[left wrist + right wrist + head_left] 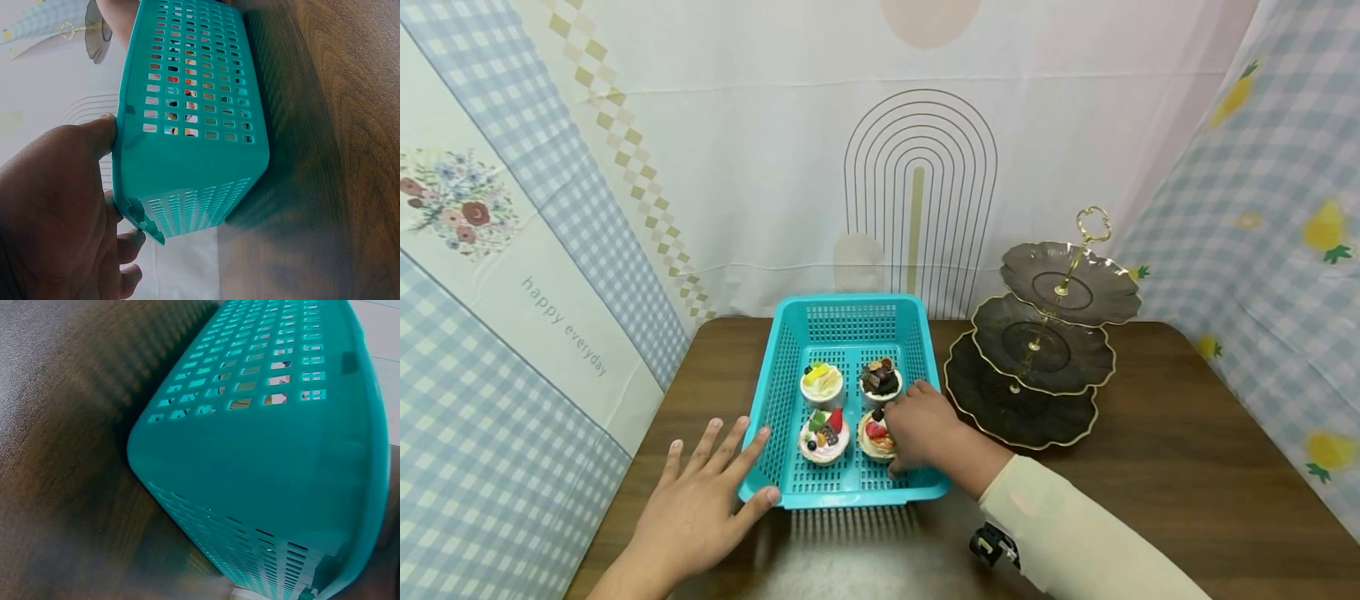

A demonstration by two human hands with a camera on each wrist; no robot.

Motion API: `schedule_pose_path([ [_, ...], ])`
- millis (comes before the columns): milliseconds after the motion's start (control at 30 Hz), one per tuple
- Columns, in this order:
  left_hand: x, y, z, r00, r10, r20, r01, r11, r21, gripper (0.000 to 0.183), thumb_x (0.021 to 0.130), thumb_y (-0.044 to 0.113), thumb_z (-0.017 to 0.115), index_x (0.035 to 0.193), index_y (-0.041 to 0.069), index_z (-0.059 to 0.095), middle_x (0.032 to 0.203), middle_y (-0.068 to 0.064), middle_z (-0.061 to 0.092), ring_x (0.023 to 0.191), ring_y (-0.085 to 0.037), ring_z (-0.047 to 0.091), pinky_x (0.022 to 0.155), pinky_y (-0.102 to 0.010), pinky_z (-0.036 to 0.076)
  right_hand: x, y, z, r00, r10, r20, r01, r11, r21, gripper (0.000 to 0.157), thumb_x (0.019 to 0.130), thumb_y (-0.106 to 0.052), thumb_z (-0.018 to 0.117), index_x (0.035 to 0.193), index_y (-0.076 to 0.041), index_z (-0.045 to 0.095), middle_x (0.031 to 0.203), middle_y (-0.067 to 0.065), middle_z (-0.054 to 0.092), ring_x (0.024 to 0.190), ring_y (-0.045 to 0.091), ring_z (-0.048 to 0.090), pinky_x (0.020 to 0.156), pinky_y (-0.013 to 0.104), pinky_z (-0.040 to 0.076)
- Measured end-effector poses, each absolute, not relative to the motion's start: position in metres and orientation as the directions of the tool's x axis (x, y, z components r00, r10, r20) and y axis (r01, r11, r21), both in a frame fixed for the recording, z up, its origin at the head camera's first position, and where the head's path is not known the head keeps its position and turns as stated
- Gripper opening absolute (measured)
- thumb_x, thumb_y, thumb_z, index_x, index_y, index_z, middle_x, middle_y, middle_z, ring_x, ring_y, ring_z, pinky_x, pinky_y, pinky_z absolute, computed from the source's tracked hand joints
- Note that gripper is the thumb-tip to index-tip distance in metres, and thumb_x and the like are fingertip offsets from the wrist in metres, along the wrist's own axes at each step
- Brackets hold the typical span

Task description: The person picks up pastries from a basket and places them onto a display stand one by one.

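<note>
A turquoise plastic basket (850,498) holds several small cupcakes. My right hand (917,425) reaches over the basket's right side and grips the front-right cupcake (874,437), topped with red fruit. Its fingers and thumb hide that cupcake's right side. Left of it is a cream cupcake (823,438) with red, green and chocolate pieces. Behind stand a yellow-topped cupcake (822,385) and a chocolate-topped cupcake (880,380). With fingers spread, my left hand (700,492) rests against the basket's front-left rim. The right wrist view shows the basket's outer wall (250,456), but not the hand.
Right of the basket, a three-tier stand (1033,346) with dark, gold-edged plates and a gold handle stands on the brown wooden table (1180,467). A patterned cloth backdrop (760,167) hangs behind, with checked cloth on both sides.
</note>
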State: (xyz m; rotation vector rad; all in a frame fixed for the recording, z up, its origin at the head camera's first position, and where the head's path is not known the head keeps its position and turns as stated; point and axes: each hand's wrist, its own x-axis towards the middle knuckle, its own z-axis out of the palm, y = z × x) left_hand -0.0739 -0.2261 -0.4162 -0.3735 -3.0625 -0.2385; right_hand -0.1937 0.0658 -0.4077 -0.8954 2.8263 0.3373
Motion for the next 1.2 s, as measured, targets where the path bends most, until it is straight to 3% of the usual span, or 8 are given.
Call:
schedule_pose_path([
  [333, -0.074, -0.227, -0.418, -0.97, 0.235, 0.068, 0.243, 0.958, 0.152, 0.074, 0.1, 0.069, 0.044, 0.161, 0.028, 0.036, 0.168, -0.005, 0.023, 0.154, -0.04, 0.014, 0.115, -0.074, 0.007, -0.197, 0.063, -0.417, -0.813, -0.548, -0.198, -0.582, 0.786, 0.211, 0.081, 0.067, -0.072, 0.084, 0.116, -0.01, 0.071, 0.105, 0.005, 0.07, 0.101, 0.024, 0.058, 0.101, 0.041, 0.041],
  [733, -0.074, -0.226, -0.418, -0.97, 0.233, 0.072, 0.241, 0.96, 0.144, 0.074, 0.1, 0.07, 0.043, 0.161, 0.029, 0.037, 0.168, -0.004, 0.023, 0.154, -0.039, 0.014, 0.115, -0.074, 0.007, -0.199, 0.06, -0.421, -0.815, -0.531, -0.233, -0.574, 0.797, 0.188, 0.095, 0.068, -0.077, 0.079, 0.132, -0.007, 0.064, 0.122, 0.009, 0.069, 0.115, 0.027, 0.059, 0.104, 0.046, 0.042],
  [1000, -0.075, -0.226, -0.417, -0.97, 0.233, 0.074, 0.242, 0.959, 0.146, 0.074, 0.1, 0.071, 0.043, 0.161, 0.029, 0.037, 0.167, -0.004, 0.024, 0.154, -0.039, 0.014, 0.115, -0.074, 0.008, -0.2, 0.062, -0.423, -0.81, -0.551, -0.199, -0.582, 0.798, 0.157, 0.093, 0.072, -0.082, 0.072, 0.129, -0.009, 0.065, 0.112, 0.006, 0.071, 0.108, 0.025, 0.062, 0.096, 0.044, 0.046],
  [1200, -0.074, -0.226, -0.417, -0.97, 0.232, 0.075, 0.241, 0.959, 0.151, 0.074, 0.1, 0.07, 0.044, 0.161, 0.029, 0.038, 0.167, -0.004, 0.024, 0.154, -0.039, 0.014, 0.116, -0.073, 0.008, -0.2, 0.065, -0.42, -0.808, -0.572, -0.14, -0.583, 0.81, 0.057, 0.082, 0.07, -0.072, 0.079, 0.122, -0.01, 0.063, 0.098, 0.002, 0.068, 0.096, 0.022, 0.062, 0.09, 0.042, 0.05],
])
